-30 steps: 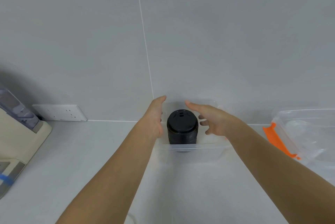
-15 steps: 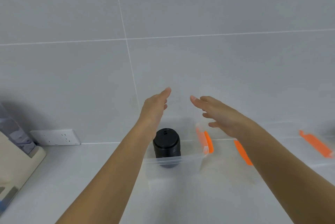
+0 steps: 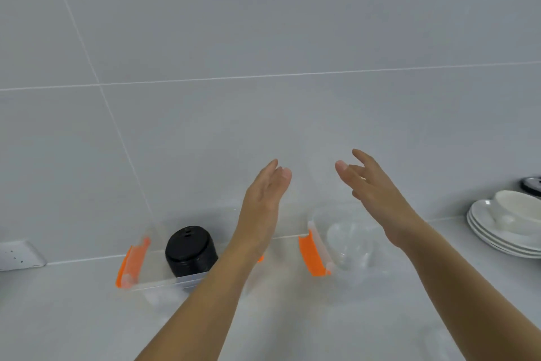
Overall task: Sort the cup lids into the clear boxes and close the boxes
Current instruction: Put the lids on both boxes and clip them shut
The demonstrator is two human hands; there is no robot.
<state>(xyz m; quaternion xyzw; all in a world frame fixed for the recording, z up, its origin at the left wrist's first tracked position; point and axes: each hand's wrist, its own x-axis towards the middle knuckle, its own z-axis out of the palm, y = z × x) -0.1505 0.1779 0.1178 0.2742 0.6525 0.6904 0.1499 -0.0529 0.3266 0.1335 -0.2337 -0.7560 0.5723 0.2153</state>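
A clear box (image 3: pixel 137 278) with orange latches stands on the white counter against the wall, with a stack of black cup lids (image 3: pixel 190 252) in it. To its right is a second clear box (image 3: pixel 319 240) with an orange latch, holding clear cup lids (image 3: pixel 348 246). My left hand (image 3: pixel 263 199) hovers above and between the two boxes, fingers apart, holding nothing. My right hand (image 3: pixel 371 188) is raised over the second box, also empty with spread fingers. Neither hand touches a box.
A stack of white plates (image 3: pixel 497 232) with a white bowl (image 3: pixel 518 208) on top sits at the right. A dark round object (image 3: pixel 531 185) lies behind it. A white wall socket (image 3: pixel 17 255) is at the far left. Grey tiled wall behind.
Both hands have let go of the box with the black lids and risen. The view has swung right, bringing the second box and the plates into sight.
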